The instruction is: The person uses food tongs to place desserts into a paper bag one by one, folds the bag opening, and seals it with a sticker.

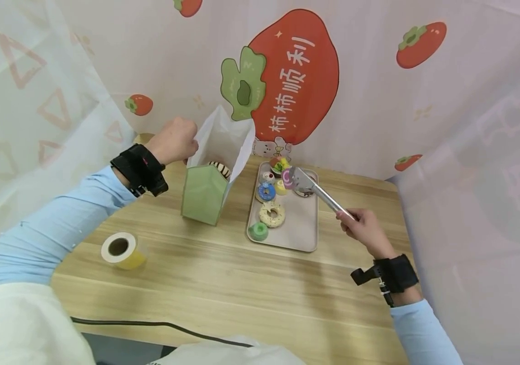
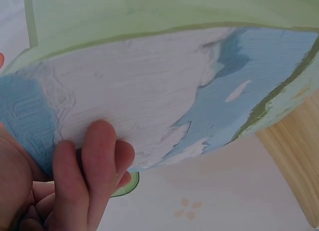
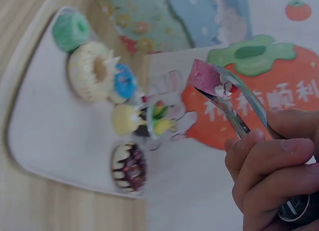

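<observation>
My left hand [image 1: 175, 139] pinches the top edge of a green paper bag [image 1: 202, 195] that stands upright with its white inside showing. In the left wrist view the fingers [image 2: 99, 156] lie against the bag's blue and white printed side. A striped brown-and-white pastry [image 1: 220, 168] shows inside the bag's mouth. My right hand [image 1: 366, 230] grips metal tongs [image 1: 330, 198]. Between the tong tips is a small pink pastry [image 3: 204, 75], held up over the far part of the tray [image 1: 298, 230].
On the tray lie a green ring pastry [image 1: 258, 231], a cream doughnut [image 1: 271, 223], a blue-iced doughnut [image 1: 266, 191], and several small pastries. A tape roll [image 1: 125, 251] sits at the table's left. A black cable [image 1: 164, 323] runs along the front edge. Printed cloth [image 1: 360, 126] hangs behind.
</observation>
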Available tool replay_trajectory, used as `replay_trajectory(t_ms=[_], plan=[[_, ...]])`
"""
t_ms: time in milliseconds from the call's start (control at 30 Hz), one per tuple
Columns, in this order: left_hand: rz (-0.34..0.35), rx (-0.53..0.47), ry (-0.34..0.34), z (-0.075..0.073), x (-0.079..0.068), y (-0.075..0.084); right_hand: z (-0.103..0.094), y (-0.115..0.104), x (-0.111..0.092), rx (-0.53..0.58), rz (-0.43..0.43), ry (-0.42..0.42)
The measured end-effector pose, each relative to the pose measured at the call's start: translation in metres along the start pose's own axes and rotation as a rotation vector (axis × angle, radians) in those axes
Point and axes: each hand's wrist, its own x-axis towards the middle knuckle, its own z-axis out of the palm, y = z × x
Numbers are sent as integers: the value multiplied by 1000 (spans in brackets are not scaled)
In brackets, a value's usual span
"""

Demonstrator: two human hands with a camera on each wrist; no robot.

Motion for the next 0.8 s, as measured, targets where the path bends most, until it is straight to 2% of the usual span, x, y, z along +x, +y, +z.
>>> replay_trajectory(t_ms=[267, 467, 600, 800], plan=[[-1, 1, -9, -3, -2, 3, -15, -49, -6, 28, -119, 29], [4, 2, -6, -3, -3, 3, -14, -83, 4, 4, -233, -19], [13, 4, -3, -2, -3, 2, -5, -108, 18, -76, -272, -70], [20, -3, 3, -2, -3, 4, 12, -151, 46, -359, -355, -113]])
